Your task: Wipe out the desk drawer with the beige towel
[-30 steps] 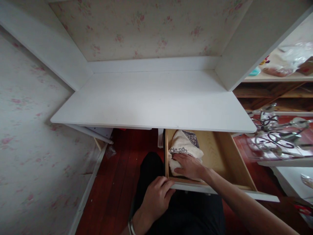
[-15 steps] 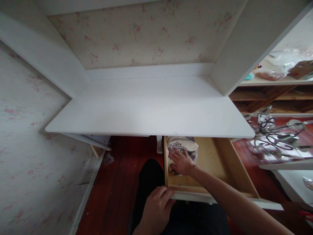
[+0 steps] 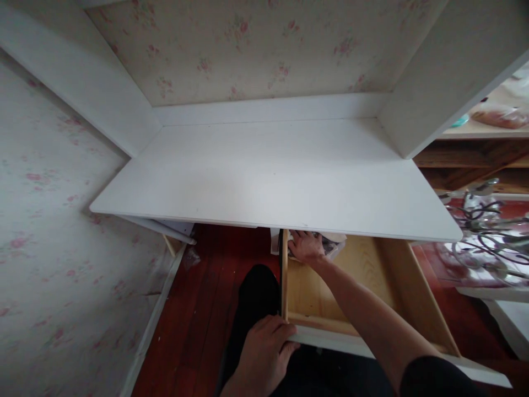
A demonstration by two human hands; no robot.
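Note:
A wooden drawer point(image 3: 314, 295) with a white front stands pulled out under the right part of the white desk point(image 3: 273, 176). My left hand point(image 3: 266, 353) grips the left end of the drawer front, fingers curled over its top edge. Inside, at the back left, lies a bundled cream cloth point(image 3: 336, 242) with a dark pattern, partly tucked beneath the desktop. My right hand point(image 3: 306, 248) rests on the cloth with fingers spread, pressing against it, and covers part of it.
Floral-papered wall point(image 3: 53, 264) rises at the left. On the right stand a wooden shelf point(image 3: 454, 160) with bagged items and a metal chandelier point(image 3: 491, 231) above the red floor. My dark-clad leg point(image 3: 258, 292) is beside the drawer.
My right hand has slid the cloth farther back in the drawer, toward the desk's underside. The left hand keeps its hold on the drawer front. The view has shifted a little left.

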